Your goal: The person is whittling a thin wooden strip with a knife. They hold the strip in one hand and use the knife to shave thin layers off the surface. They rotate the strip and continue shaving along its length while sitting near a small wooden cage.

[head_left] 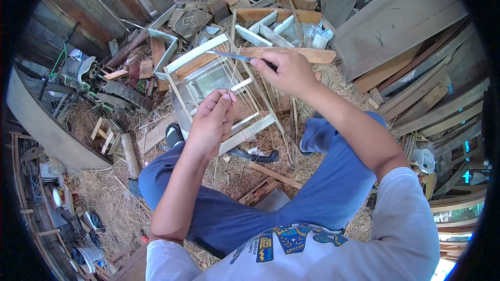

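Note:
My right hand (pixel 289 73) is closed round the dark handle of a knife (pixel 232 55). Its narrow blade points left, above the far end of a wooden frame. Lower and to the left, my left hand (pixel 212 118) pinches a thin stick (pixel 232 79) between thumb and fingers. The stick rises from the fingertips toward the blade; I cannot tell whether the two touch. Below both hands, the light wooden frame (pixel 249 133) stands between my legs, with several thin rods running lengthwise along its right part. My left hand hides part of it.
Straw covers the ground, with a curved black piece (pixel 255 156) near the frame. Scrap boards (pixel 284 15) pile up beyond it. A large board (pixel 390 26) leans at right, a curved panel (pixel 52 125) at left. A wheeled machine (pixel 83 70) sits far left.

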Motion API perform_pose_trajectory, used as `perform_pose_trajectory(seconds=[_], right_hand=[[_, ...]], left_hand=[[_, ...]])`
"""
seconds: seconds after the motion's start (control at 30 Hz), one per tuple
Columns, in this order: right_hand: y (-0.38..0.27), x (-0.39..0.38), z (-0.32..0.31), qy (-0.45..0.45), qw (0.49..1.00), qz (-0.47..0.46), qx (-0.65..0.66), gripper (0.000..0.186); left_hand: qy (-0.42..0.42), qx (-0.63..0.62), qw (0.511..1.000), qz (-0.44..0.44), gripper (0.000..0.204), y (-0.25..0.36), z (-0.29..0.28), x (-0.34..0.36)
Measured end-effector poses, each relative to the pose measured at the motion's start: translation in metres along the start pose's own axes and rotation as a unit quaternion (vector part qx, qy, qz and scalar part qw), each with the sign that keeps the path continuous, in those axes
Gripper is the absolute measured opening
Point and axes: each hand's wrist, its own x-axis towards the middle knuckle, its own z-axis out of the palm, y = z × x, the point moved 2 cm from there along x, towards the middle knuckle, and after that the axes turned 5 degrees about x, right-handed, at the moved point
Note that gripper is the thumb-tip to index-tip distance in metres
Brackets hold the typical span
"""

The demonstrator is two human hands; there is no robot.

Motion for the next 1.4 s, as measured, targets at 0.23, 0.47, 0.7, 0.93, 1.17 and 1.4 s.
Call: perform_pose_trajectory(seconds=[0.23, 0.47, 0.7, 0.93, 1.17, 1.4], right_hand=[[-0.013, -0.003, 0.005, -0.019, 0.997, -0.067, -0.043, 0.04], [-0.016, -0.003, 0.0, -0.024, 0.994, -0.09, -0.058, 0.039], [0.019, 0.02, 0.004, -0.057, 0.994, 0.089, -0.034, 0.042], [0.101, 0.028, 0.006, 0.047, 0.971, 0.191, 0.138, 0.057], [0.046, 0.018, 0.015, -0.021, 0.822, 0.328, 0.464, 0.041], [-0.002, 0.011, -0.006, -0.028, 0.794, 0.252, 0.552, 0.029]], left_hand=[[0.022, 0.002, 1.0, 0.02, 0.016, -0.003, 0.003, -0.003], [0.043, 0.037, 0.997, 0.055, 0.016, 0.002, 0.007, -0.004], [0.033, 0.018, 0.999, 0.03, 0.017, -0.005, -0.002, -0.003], [0.053, 0.065, 0.995, 0.059, 0.014, 0.0, 0.009, 0.0], [0.068, 0.075, 0.99, 0.095, 0.01, -0.005, 0.004, 0.01], [0.092, 0.106, 0.975, 0.172, 0.01, -0.001, 0.028, 0.0]])
